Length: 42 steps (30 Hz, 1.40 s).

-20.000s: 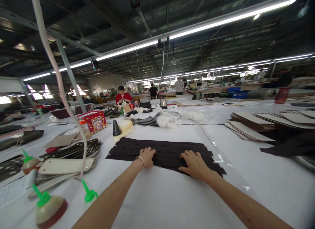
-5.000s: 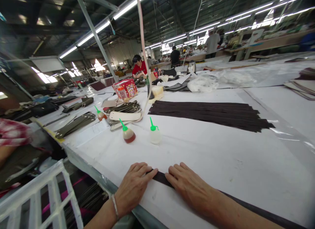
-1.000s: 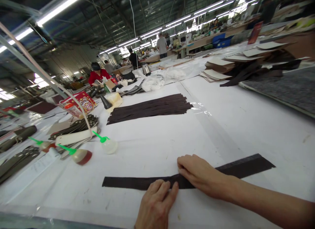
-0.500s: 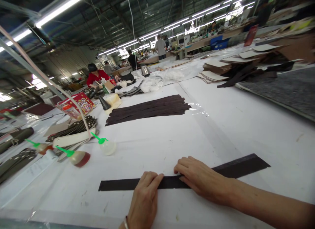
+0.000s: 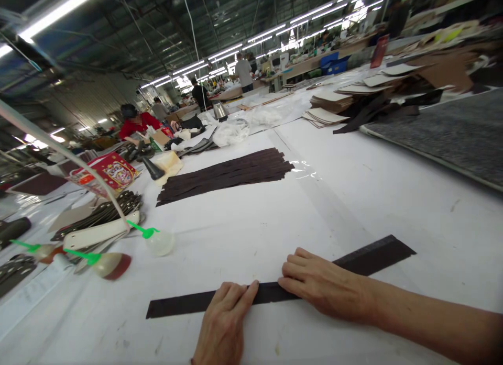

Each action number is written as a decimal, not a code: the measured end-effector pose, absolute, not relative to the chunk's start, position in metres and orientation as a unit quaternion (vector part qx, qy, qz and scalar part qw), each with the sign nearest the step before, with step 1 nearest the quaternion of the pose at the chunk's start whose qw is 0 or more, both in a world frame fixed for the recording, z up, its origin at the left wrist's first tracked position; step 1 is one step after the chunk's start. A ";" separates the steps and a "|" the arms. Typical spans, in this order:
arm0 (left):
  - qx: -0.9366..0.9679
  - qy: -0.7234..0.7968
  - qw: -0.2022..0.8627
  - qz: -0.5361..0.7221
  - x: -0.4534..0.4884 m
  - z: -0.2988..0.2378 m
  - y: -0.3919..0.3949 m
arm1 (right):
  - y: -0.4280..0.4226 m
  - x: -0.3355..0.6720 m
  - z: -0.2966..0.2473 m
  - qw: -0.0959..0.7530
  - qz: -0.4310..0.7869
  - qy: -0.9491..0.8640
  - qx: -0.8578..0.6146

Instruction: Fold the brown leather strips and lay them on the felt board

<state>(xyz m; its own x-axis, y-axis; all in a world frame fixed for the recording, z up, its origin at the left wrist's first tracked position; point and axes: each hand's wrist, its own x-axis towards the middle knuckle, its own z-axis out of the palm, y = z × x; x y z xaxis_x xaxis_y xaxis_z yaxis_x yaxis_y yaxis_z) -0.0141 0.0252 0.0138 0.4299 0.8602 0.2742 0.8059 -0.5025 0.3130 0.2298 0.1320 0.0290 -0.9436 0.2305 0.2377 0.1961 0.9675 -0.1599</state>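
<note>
A long dark brown strip (image 5: 375,256) of leather-like material lies slantwise on the white table in front of me. It is narrow at its left end and wider at the right, where a crease runs along its length. My left hand (image 5: 226,320) rests on the narrow part, fingers bent together and thumb tip at the upper edge. Just right of it, my right hand (image 5: 320,284) has its fingers curled over the strip, thumb and fingertips pinched at the edge. The stretch beneath each hand is hidden.
Beyond the hands lies a row of similar dark strips (image 5: 223,176). Squeeze bottles with green nozzles, one clear (image 5: 159,242) and one with reddish liquid (image 5: 112,265), are at left. A grey felt-like board (image 5: 444,132) and stacked pieces (image 5: 330,103) occupy the right. A person in red (image 5: 137,121) works farther back.
The view has turned a little, shifting the scene leftward. My right fingers have drawn closer together on the strip's edge. My left hand stays on the narrow part.
</note>
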 end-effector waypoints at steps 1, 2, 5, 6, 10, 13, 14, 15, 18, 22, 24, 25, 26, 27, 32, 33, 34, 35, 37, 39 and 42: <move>0.845 0.495 0.064 0.195 -0.014 0.014 0.025 | 0.132 0.230 0.029 0.128 0.062 -0.984 -0.107; 0.847 0.494 0.059 0.188 -0.014 0.014 0.026 | 0.132 0.230 0.028 0.128 0.057 -0.984 -0.107; 0.853 0.496 0.037 0.157 -0.014 0.014 0.027 | 0.131 0.231 0.029 0.123 0.044 -0.986 -0.102; 0.855 0.498 0.029 0.143 -0.013 0.014 0.027 | 0.130 0.231 0.029 0.121 0.040 -0.987 -0.100; 0.857 0.507 -0.007 0.090 -0.011 0.015 0.027 | 0.131 0.233 0.033 0.118 0.021 -0.988 -0.094; 0.861 0.505 -0.029 0.056 -0.009 0.015 0.027 | 0.131 0.237 0.035 0.119 0.010 -0.988 -0.096; 0.863 0.501 -0.036 0.048 -0.009 0.016 0.028 | 0.131 0.240 0.035 0.120 0.007 -0.988 -0.096; 0.866 0.497 -0.044 0.042 -0.009 0.016 0.028 | 0.131 0.242 0.034 0.121 0.006 -0.988 -0.096; 0.874 0.480 -0.065 0.033 -0.011 0.016 0.030 | 0.132 0.250 0.034 0.122 0.006 -0.988 -0.095; 0.877 0.469 -0.093 0.056 -0.011 0.013 0.031 | 0.133 0.261 0.036 0.118 -0.006 -0.988 -0.097; 0.872 0.469 -0.112 0.088 -0.010 0.011 0.031 | 0.134 0.266 0.038 0.113 -0.013 -0.989 -0.097; 0.870 0.466 -0.120 0.102 -0.010 0.010 0.031 | 0.135 0.269 0.039 0.110 -0.016 -0.989 -0.097; 0.873 0.457 -0.126 0.111 -0.009 0.009 0.032 | 0.135 0.271 0.039 0.106 -0.019 -0.989 -0.096; 0.880 0.442 -0.128 0.117 -0.008 0.009 0.034 | 0.136 0.274 0.040 0.103 -0.021 -0.990 -0.095; 0.915 0.378 -0.072 0.125 -0.004 0.011 0.045 | 0.138 0.286 0.044 0.094 -0.014 -0.991 -0.094; 0.915 0.379 -0.058 0.125 -0.004 0.012 0.046 | 0.138 0.288 0.046 0.092 -0.011 -0.991 -0.096; 0.915 0.383 -0.044 0.121 -0.004 0.014 0.047 | 0.138 0.290 0.046 0.089 -0.007 -0.991 -0.099; 0.913 0.390 -0.033 0.114 -0.003 0.015 0.048 | 0.138 0.292 0.047 0.088 -0.003 -0.991 -0.103; 0.908 0.409 -0.014 0.093 -0.001 0.019 0.048 | 0.139 0.295 0.048 0.090 0.005 -0.990 -0.111; 0.901 0.424 -0.005 0.091 0.005 0.023 0.049 | 0.139 0.297 0.048 0.100 0.007 -0.988 -0.114; 0.880 0.446 0.011 0.164 0.025 0.028 0.052 | 0.140 0.297 0.047 0.105 -0.004 -0.989 -0.108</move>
<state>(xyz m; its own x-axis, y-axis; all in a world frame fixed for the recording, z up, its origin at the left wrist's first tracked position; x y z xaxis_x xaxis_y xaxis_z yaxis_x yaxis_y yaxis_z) 0.0248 0.0517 0.0278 0.5492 0.7877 0.2791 0.7807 -0.6028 0.1650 0.2968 0.1401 0.0475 -0.9548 0.2122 0.2081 0.2139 0.9767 -0.0143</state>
